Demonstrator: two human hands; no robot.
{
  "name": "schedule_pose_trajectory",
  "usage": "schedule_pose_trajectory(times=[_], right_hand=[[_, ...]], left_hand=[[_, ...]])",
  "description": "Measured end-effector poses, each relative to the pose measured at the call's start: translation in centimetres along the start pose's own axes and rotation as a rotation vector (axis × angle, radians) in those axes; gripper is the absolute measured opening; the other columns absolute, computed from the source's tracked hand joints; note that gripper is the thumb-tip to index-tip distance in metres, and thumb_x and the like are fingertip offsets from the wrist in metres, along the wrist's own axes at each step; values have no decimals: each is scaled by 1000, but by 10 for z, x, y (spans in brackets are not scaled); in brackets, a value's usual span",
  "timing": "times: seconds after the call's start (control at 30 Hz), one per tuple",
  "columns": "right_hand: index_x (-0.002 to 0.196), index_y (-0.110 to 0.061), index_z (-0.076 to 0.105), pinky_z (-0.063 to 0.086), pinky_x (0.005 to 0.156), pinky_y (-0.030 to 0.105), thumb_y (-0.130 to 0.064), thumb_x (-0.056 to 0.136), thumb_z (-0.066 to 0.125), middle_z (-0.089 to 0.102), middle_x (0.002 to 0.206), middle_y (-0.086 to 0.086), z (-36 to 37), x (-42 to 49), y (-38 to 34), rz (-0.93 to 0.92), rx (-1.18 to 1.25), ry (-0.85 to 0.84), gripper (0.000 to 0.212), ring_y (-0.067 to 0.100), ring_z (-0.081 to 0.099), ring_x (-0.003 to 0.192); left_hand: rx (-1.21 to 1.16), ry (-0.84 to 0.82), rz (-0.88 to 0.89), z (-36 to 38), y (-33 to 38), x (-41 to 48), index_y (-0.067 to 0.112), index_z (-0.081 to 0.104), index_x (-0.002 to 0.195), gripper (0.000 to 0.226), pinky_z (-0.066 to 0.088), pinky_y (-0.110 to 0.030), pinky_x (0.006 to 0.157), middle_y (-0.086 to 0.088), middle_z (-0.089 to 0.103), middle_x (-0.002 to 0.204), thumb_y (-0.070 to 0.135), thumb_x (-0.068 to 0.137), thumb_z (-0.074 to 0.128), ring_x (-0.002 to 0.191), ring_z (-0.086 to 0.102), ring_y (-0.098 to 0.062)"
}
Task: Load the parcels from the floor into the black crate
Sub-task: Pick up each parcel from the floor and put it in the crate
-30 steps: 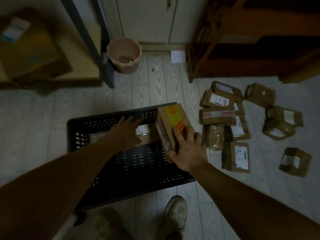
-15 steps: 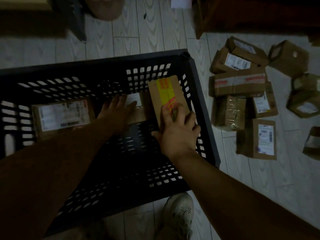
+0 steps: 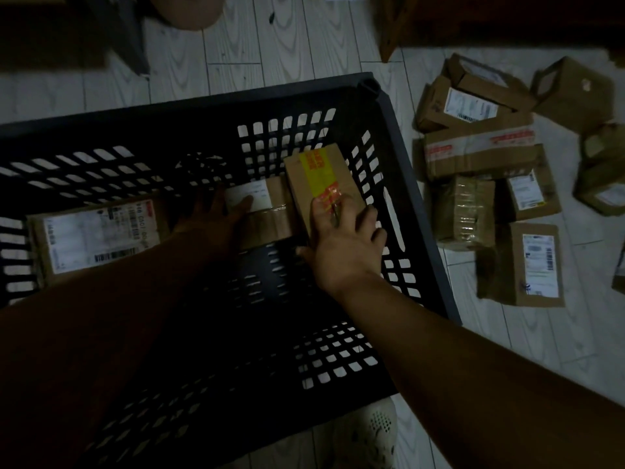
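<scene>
We have lowered the yellow-taped parcel (image 3: 318, 177) into the black crate (image 3: 203, 103), right hand (image 3: 341, 245) still grasping it; left hand (image 3: 216, 214) lies flat on the labelled parcel (image 3: 270, 218).

Very dim and underexposed overall. The brightest areas are the pale plank floor (image 3: 304, 45) and the white labels on the parcels on the floor (image 3: 480, 154), right side. The black crate (image 3: 422, 198) interior is crushed near-black, with light showing only through its slots. The yellow-taped parcel (image 3: 321, 184) is the only colour that reads. The left forearm (image 3: 101, 316) is lost in shadow, the right forearm (image 3: 473, 367) faintly lit. The top corners go black. The crate rim bows from the wide angle, and label text is soft and noisy.
</scene>
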State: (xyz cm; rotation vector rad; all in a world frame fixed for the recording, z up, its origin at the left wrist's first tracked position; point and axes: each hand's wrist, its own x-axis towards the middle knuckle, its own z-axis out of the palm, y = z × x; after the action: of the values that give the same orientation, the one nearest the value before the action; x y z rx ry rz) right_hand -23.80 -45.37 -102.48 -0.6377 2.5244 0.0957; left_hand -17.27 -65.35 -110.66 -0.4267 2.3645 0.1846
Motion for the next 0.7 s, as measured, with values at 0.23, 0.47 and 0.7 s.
schedule_pose_trajectory(times=[0.23,0.47,0.7], right_hand=[[144,-28,-25,-20,105,49,-53,96,23,-27,152,17,29,11,3,-157,-133,32,72,35,-25,139],[128,-27,-42,-21,104,46,-61,92,14,-35,147,17,64,33,16,-163,-179,-36,74,33,-28,138],[144,-33,-22,-6,112,47,-69,86,29,-30,152,10,27,30,17,-173,-79,-292,85,29,-24,140]], left_hand=[[33,0,59,-1,-1,1,35,-15,145,94,15,-59,112,-10,-22,154,44,86,57,141,-15,-38],[25,46,53,8,-4,10,36,-15,145,94,12,-58,114,-8,-22,154,46,86,58,142,-14,-36],[-58,6,-12,-18,0,-13,37,-13,145,99,4,-56,114,-3,-20,155,59,79,57,142,-16,-30]])
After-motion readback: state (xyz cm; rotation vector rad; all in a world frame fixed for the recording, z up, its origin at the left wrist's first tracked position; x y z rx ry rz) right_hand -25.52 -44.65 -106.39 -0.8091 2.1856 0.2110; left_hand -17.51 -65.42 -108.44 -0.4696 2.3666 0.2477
